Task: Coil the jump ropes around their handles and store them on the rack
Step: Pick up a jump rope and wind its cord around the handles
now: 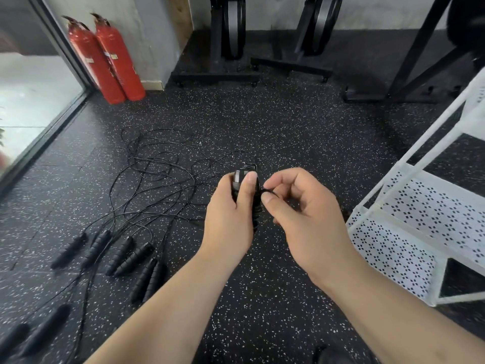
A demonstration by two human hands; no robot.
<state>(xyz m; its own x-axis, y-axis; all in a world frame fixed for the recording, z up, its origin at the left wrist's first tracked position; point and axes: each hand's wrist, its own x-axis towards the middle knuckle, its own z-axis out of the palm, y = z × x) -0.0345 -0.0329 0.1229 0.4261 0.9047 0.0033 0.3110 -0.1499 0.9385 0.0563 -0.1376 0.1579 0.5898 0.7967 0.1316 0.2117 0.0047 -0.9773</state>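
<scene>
- Currently left hand [231, 208] is curling around black ribbed jump-rope handles [239, 179], near centre.
- Right hand [301, 206] is pinching their thin black cord [268, 191], just right.
- Cord is likely handling light, springy; pinch close to handles.

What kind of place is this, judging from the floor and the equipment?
Most likely a gym: a speckled black rubber floor, black exercise machines by the wall, and several jump ropes lying on the floor. Two red fire extinguishers stand in the corner.
</scene>
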